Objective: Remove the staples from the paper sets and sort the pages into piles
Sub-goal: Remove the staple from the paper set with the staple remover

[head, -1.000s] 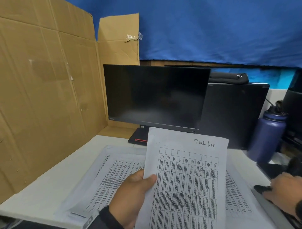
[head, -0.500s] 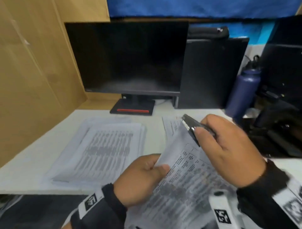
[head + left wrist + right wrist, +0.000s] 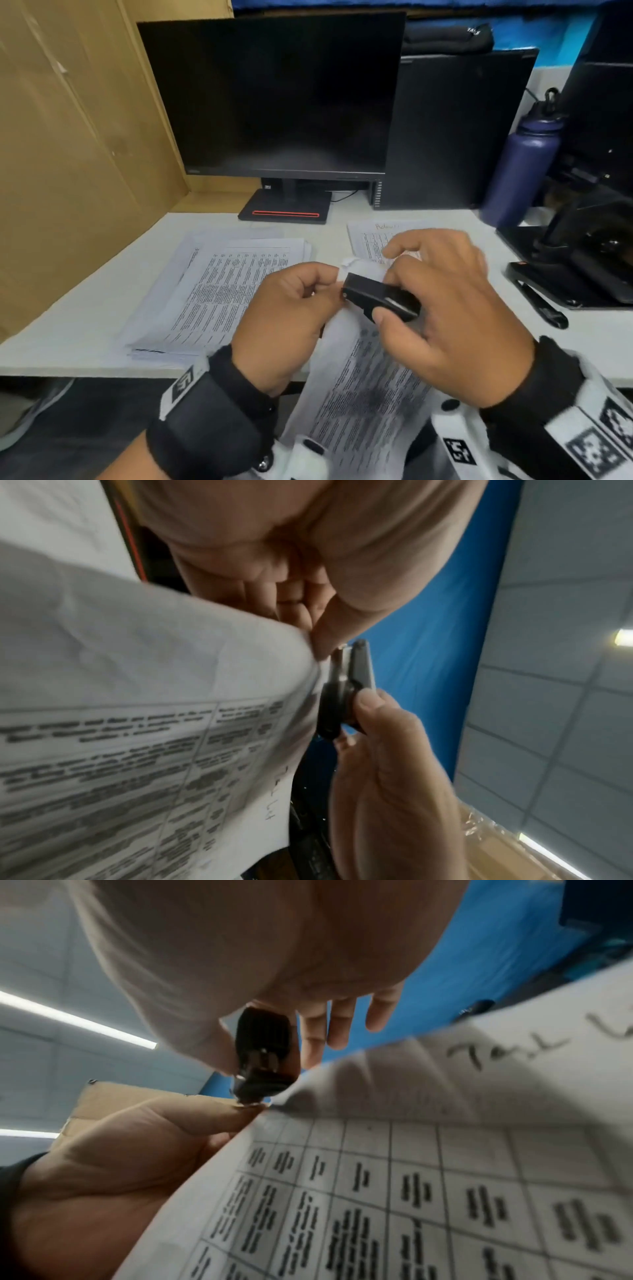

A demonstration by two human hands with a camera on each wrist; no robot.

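The paper set [image 3: 359, 387] is a sheaf of white pages printed with a ruled table of small dark text, with a handwritten heading in the top margin. It is held up off the surface between the two hands, its lower part hanging toward the person, its top corner bent and creased where the tool meets it. The left hand [image 3: 284, 322] pinches that corner between thumb and curled fingers. The right hand [image 3: 445, 315] grips a black staple remover [image 3: 380, 298] between thumb and fingers, its nose pressed against the corner right at the left thumb tip; the remaining right fingers are loosely spread beyond it. In the left wrist view the staple remover [image 3: 346, 693] shows a metal tip against the page edge. The staple itself is too small to make out.

Beyond the left hand, a pile of printed pages [image 3: 222, 291] lies flat on the white surface [image 3: 75, 318]. Beyond the right hand lies a single printed sheet [image 3: 373, 240], partly hidden by the fingers. To the right of the right hand a black pen [image 3: 541, 305] lies on the surface. Farther back stand a dark monitor [image 3: 274, 96] and a purple bottle [image 3: 520, 171]. Brown cardboard [image 3: 68, 137] walls off the left side, and blue cloth [image 3: 428, 615] hangs behind.
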